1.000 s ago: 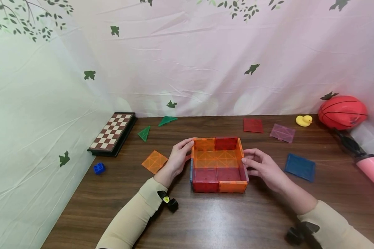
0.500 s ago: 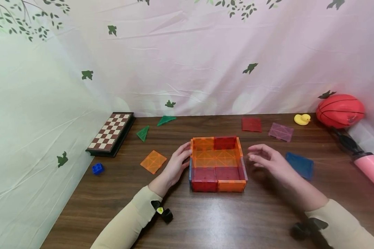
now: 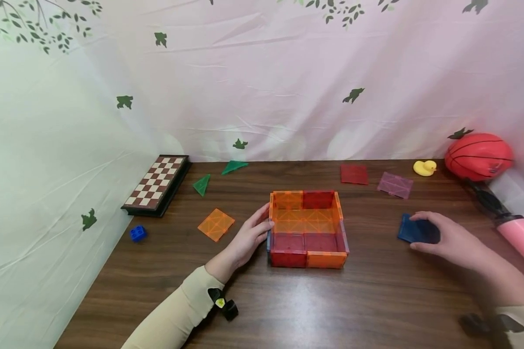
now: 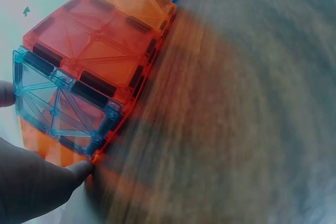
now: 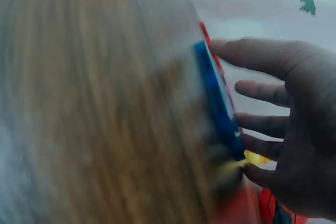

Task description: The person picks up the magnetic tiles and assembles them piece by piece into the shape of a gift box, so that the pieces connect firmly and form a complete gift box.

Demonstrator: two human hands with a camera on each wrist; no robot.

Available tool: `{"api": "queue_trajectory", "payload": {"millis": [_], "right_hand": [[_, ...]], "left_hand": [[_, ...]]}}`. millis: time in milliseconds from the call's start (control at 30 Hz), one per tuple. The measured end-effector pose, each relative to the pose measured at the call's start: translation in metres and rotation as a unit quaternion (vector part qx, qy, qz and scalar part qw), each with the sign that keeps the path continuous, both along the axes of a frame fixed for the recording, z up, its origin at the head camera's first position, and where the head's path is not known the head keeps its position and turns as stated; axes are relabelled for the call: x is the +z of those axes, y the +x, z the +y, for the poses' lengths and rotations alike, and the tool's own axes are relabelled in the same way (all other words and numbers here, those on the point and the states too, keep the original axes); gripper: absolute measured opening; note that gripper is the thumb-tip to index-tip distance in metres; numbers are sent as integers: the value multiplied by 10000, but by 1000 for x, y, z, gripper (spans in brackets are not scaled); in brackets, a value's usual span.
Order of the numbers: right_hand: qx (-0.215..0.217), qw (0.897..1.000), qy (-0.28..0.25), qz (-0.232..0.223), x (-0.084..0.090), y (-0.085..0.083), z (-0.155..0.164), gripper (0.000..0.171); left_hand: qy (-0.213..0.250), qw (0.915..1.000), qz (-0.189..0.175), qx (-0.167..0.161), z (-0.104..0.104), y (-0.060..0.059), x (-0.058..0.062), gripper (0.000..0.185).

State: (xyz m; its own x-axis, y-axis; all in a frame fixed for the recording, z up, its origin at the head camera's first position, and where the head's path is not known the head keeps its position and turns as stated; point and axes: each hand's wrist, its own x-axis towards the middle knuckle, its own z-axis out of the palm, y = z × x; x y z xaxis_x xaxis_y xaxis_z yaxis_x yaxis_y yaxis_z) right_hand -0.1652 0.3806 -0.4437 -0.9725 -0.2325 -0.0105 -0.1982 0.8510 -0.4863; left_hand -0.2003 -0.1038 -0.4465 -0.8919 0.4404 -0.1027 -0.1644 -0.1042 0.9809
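A low open box of orange, red and purple see-through magnetic tiles (image 3: 309,260) stands mid-table. On its left side is a small light-blue tile (image 4: 63,100). My left hand (image 3: 250,237) rests against that side, the thumb (image 4: 79,171) at the light-blue tile's lower corner and a fingertip at its other edge. Off to the right, my right hand (image 3: 454,242) reaches over a dark blue square magnetic tile (image 3: 410,231), partly covering it. Its thumb and fingers are spread to either side of this tile (image 5: 220,100), right at its edges.
An orange tile (image 3: 216,225) and two green triangles (image 3: 202,184) lie left; a red tile (image 3: 354,174) and a purple tile (image 3: 395,185) lie back right. A chessboard case (image 3: 157,186), blue brick (image 3: 138,233), yellow duck (image 3: 425,168), red ball (image 3: 479,156) and pink pump (image 3: 521,242) stand around.
My right hand has left the box's right side and moved right to the dark blue tile. My left hand stays at the box's left side, having slid slightly down toward me.
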Motion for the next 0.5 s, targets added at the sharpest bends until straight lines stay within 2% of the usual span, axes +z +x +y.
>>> {"api": "queue_trajectory", "payload": {"millis": [100,300,433,500], "right_hand": [[136,9997,74,186,-5,-2,3,65],[169,9985,261,461,0,-5,-1,59],[59,9980,-23,635,6,-9,-9,57],[-20,9975,-292,638,15,-13,-18,57]], "left_hand": [[42,10000,-12,-68,-4,3,1,68],[195,9995,-144,-214,-7,9,2,66],[225,9992,-192,-260,-7,9,1,66],[208,9992,-192,-274,-7,9,1,66]]}}
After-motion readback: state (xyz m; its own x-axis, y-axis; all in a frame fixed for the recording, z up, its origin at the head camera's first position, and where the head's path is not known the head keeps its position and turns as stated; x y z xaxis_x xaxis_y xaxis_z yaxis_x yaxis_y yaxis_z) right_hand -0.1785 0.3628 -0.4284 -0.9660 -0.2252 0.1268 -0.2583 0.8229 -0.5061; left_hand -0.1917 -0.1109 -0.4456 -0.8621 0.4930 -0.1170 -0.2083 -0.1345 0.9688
